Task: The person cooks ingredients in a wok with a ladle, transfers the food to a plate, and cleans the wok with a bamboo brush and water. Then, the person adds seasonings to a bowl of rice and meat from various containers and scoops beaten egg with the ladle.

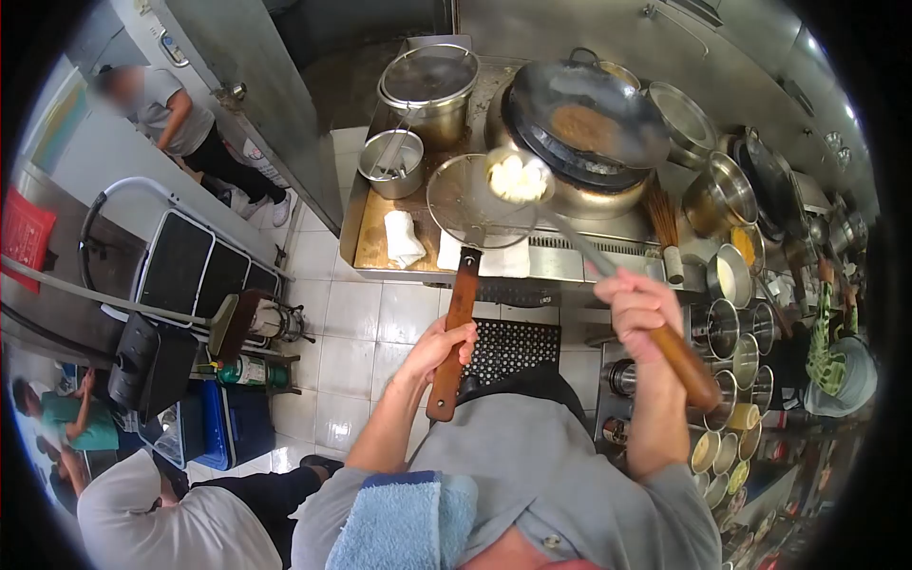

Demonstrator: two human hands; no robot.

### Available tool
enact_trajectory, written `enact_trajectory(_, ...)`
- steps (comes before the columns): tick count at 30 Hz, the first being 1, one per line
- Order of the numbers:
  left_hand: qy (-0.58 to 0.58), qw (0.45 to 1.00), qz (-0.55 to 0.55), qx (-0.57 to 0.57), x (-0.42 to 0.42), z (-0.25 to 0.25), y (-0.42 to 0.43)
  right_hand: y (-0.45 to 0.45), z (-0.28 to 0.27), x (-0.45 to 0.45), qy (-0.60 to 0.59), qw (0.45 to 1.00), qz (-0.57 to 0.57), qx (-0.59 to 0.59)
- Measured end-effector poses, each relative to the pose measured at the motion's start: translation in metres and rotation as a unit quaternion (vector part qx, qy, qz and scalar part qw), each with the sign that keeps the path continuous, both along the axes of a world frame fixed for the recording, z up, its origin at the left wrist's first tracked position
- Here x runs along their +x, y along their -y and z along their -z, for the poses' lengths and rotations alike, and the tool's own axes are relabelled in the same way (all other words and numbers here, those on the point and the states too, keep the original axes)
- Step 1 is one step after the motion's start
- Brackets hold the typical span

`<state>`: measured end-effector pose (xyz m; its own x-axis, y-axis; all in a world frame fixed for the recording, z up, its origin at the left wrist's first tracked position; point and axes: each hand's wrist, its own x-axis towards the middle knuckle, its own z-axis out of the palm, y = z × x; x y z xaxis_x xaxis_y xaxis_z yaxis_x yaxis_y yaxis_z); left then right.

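While my left hand (448, 347) is wrapped around the wooden handle of a mesh strainer (465, 199), my right hand (641, 309) grips the wooden handle of a long metal ladle (578, 241). The ladle's bowl, a little blurred, is heaped with pale chunks (518, 179); what they are, I cannot tell. From where I look, the bowl overlaps the right side of the strainer, though I can't tell whether the two touch. The strainer's round mesh is out over the front of the table (370, 226), its handle pointing back toward me.

Beyond the ladle, a dark wok (632, 128) sits with a brownish patch at its bottom. To the left of it stand a large pot (432, 119) and, nearer me, a small pot (391, 176) with metal utensils in it. A bunched white cloth (404, 239) lies near the table's front edge, and a bristle brush (662, 223) stands right of the wok.
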<state>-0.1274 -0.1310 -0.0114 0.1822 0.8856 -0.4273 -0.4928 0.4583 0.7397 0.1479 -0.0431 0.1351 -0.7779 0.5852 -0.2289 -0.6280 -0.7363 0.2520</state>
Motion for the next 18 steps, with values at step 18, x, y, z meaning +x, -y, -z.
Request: enact_trajectory(18, -0.336, 0.934, -0.119, -0.015, 0.082, 0.054, -0.083, -0.267, 0.060, 0.173, 0.542, 0.722, -0.034, 0.430)
